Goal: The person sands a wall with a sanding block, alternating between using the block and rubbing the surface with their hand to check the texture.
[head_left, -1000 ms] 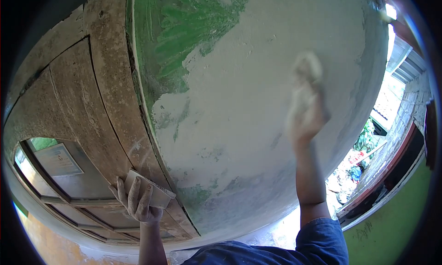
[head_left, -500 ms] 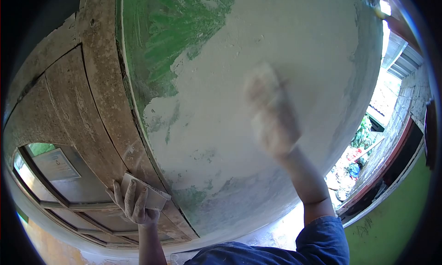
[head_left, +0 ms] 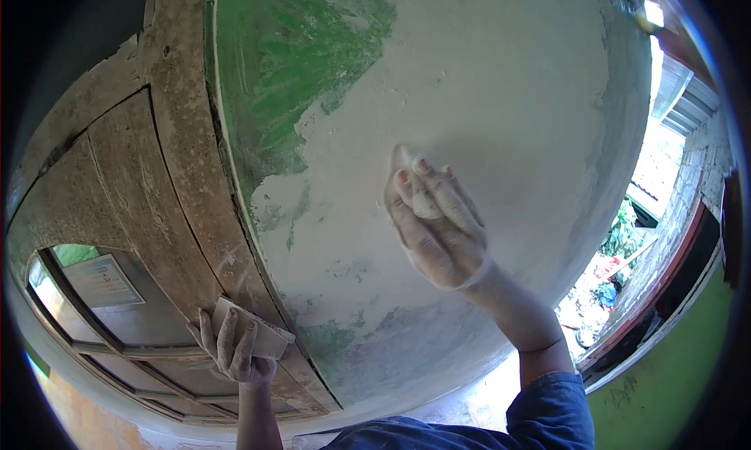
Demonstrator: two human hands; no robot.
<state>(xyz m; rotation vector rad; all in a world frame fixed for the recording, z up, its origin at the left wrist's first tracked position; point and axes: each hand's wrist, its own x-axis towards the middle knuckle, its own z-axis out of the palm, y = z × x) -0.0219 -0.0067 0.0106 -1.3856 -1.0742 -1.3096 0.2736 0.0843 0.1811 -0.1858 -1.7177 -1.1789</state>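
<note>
My right hand [head_left: 440, 235], coated in white dust, presses a whitish folded pad [head_left: 425, 204] against the plastered wall [head_left: 501, 82]. The pad shows between the fingers and past their tips; I cannot tell if it is cloth or sandpaper. Lower left, my left hand [head_left: 235, 352] grips a pale, flat putty scraper [head_left: 271, 341], fingers spread over the brown wooden frame [head_left: 176, 168] beside the wall. White filler covers most of the wall surface, while green paint [head_left: 313, 59] shows at the upper left and in fainter patches lower down.
Glass panes in wooden bars [head_left: 156, 317] lie at the left, with a paper sheet [head_left: 104, 280] behind one. At the right the wall ends at a bright opening with plants [head_left: 622, 231] and a brick wall [head_left: 688, 161]. A green wall [head_left: 665, 356] stands lower right.
My right hand, blurred before, has moved down and left across the plaster with the pad. My left hand stays on the frame with the scraper; the view has shifted slightly.
</note>
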